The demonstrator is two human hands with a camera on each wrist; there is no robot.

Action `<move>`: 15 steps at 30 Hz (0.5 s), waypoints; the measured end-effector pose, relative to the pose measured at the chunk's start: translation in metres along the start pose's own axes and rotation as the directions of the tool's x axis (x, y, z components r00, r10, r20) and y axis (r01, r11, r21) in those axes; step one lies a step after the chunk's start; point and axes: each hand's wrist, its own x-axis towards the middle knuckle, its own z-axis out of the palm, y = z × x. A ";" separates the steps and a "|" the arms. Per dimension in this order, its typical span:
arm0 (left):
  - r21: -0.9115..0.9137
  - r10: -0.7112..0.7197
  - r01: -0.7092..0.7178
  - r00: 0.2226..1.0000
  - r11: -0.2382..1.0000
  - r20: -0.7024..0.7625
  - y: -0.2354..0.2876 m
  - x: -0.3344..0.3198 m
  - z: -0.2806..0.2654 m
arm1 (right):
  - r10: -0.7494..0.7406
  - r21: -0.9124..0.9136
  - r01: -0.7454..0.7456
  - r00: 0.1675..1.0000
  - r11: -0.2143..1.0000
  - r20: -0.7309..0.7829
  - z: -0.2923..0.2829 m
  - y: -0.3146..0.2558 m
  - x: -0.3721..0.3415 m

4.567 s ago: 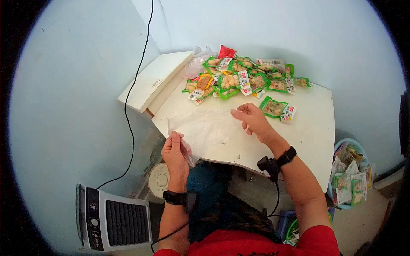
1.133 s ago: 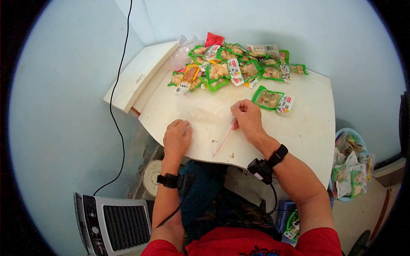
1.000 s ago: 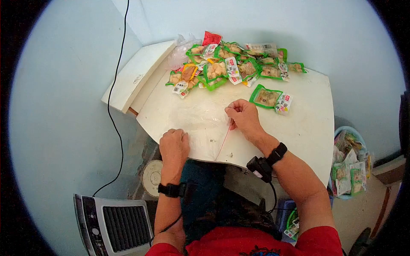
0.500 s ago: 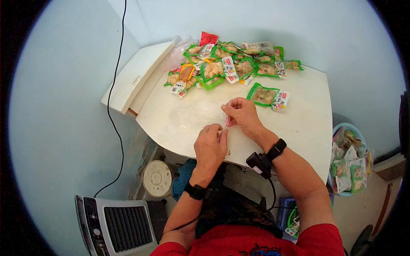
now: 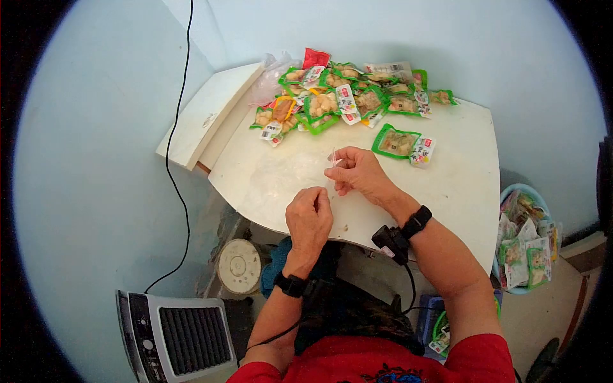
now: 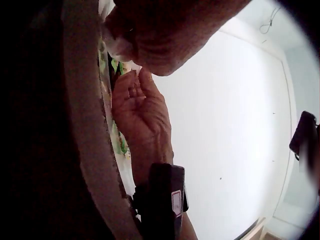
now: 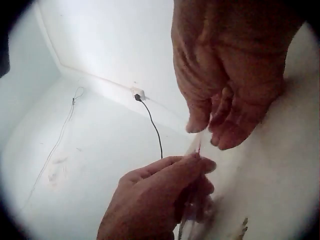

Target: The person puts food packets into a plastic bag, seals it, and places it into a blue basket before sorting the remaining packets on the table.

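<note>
A clear plastic zip bag with a thin red line lies flat on the white table, faint against its top. At its near right edge my left hand pinches the bag, thumb against curled fingers. My right hand holds the same edge slightly farther off, a clear strip showing between thumb and forefinger. From the right wrist view, the red-lined edge of the bag runs between both hands. To the right lies one green-edged food packet. Behind it are several packets in a heap.
A crumpled clear bag sits left of the heap, beside a raised white board. A blue basin full of packets stands at right, below the table edge. At left are an air cooler and a round stool.
My left hand moved right from the bag's left side to its red-lined edge, close to my right hand. Earlier, the bag was raised, then laid on the table. The packets stay put.
</note>
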 end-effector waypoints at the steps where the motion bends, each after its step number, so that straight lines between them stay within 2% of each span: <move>1: -0.002 -0.005 0.005 1.000 1.000 -0.004 0.000 -0.001 -0.001 | 0.008 0.023 -0.008 1.000 1.000 0.018 0.001 -0.001 0.000; 4: -0.022 -0.027 0.026 0.999 0.999 -0.021 -0.001 0.000 -0.002 | 0.026 -0.008 -0.026 0.999 1.000 0.031 0.002 0.000 -0.001; 8: -0.057 -0.099 0.099 0.995 0.993 0.004 -0.001 0.000 -0.004 | 0.036 0.047 -0.038 0.999 0.998 0.026 0.001 0.005 0.001; 14: -0.300 -0.304 0.297 0.952 0.907 0.024 -0.005 0.000 -0.008 | 0.062 0.066 -0.064 0.998 0.996 0.019 0.000 0.004 0.002; 15: -0.266 -0.307 0.294 0.952 0.918 -0.008 -0.005 0.001 -0.009 | 0.062 0.055 -0.064 0.998 0.996 0.028 -0.001 0.004 0.002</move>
